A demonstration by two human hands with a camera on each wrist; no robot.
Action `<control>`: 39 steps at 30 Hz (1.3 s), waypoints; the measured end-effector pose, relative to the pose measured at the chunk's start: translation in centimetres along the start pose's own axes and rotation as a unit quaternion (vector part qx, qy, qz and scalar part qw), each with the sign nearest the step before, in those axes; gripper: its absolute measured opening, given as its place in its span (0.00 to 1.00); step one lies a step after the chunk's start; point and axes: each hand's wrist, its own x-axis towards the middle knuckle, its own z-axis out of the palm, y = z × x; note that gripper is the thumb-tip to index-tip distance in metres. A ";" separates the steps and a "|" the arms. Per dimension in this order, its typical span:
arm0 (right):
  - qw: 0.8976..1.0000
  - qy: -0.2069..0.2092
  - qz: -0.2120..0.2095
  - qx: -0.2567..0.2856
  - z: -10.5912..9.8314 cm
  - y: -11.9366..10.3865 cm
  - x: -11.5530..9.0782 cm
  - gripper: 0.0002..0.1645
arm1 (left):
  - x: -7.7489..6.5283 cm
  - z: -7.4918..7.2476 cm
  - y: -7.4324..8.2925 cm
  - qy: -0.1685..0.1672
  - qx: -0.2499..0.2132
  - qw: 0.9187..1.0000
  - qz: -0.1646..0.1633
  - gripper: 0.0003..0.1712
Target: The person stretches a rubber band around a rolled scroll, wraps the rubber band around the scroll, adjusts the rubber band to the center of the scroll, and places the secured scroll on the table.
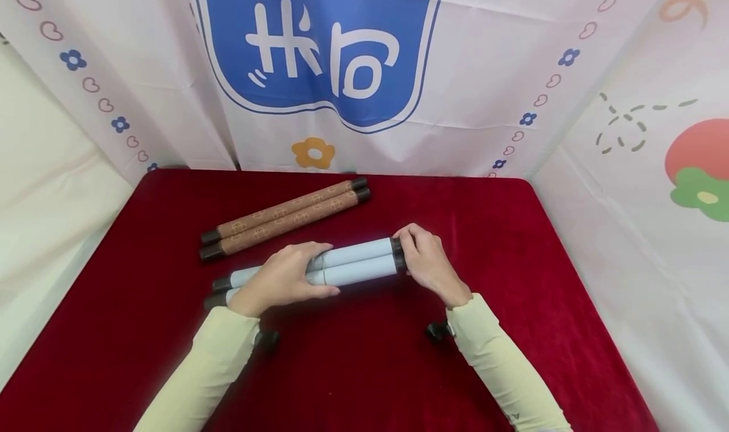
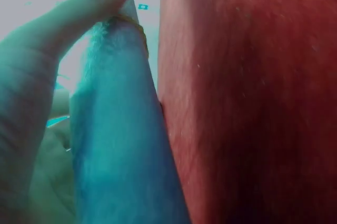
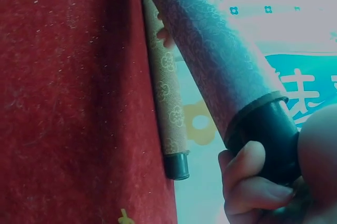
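A light-blue scroll [image 1: 364, 271] with black end knobs shows as two parallel rolls lying side by side. Across its left-middle part, my left hand [image 1: 279, 277] grips it, with the thumb along the near side. A thin string [image 1: 323, 272] crosses the rolls beside that thumb; the left wrist view shows this yellowish string [image 2: 139, 27] close to the thumb. At the scroll's right end, my right hand [image 1: 427, 258] holds the black knobs. In the right wrist view, fingers curl around a black knob [image 3: 271, 134] below the patterned roll.
Behind the blue scroll lies a brown patterned pair of rolls [image 1: 285, 216] with black ends, slanting up to the right. Both rest on a red cloth-covered table [image 1: 484, 229]. A white printed curtain [image 1: 473, 103] hangs behind the table's far edge.
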 end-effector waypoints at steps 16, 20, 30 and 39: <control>1.000 0.010 0.013 -0.011 -1.0 0.8 0.1 0.19 | -0.7 -0.2 -1.5 -0.006 -0.026 1.000 0.005 0.45; 0.999 -0.006 0.021 -0.040 -0.9 1.1 0.4 0.19 | -0.8 -0.2 -1.4 0.007 -0.014 1.000 0.005 0.44; 0.994 -0.005 0.047 -0.103 -3.2 2.3 0.6 0.24 | -0.5 0.3 -1.6 0.041 0.005 0.998 -0.054 0.45; 0.987 -0.036 0.037 -0.149 -4.4 4.0 0.8 0.16 | 2.1 0.4 -2.1 0.056 0.000 0.994 -0.097 0.46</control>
